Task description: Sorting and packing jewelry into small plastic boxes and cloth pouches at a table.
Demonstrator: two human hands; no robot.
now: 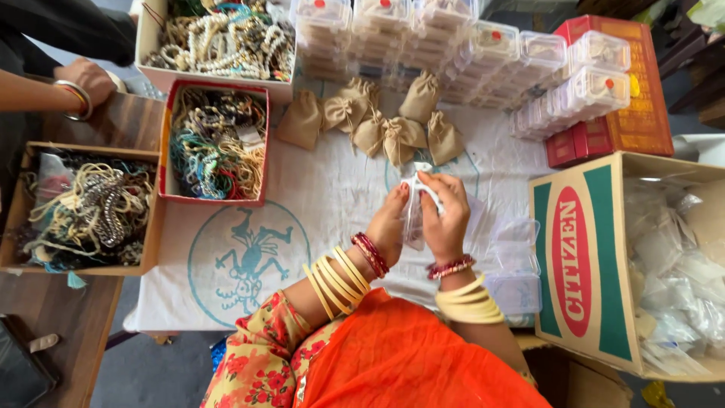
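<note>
Both hands, the left hand and right hand, pinch a small clear plastic pouch by its top edge (seemingly light, limp and slippery) above the cloth-covered counter.

a pale printed cloth covers the surface in soft daylight. to the left stands a dark wooden table; grey floor shows near it.

Orange sari, yellow bangles, tan pouches, red box, white cloth w/ teal print
</note>
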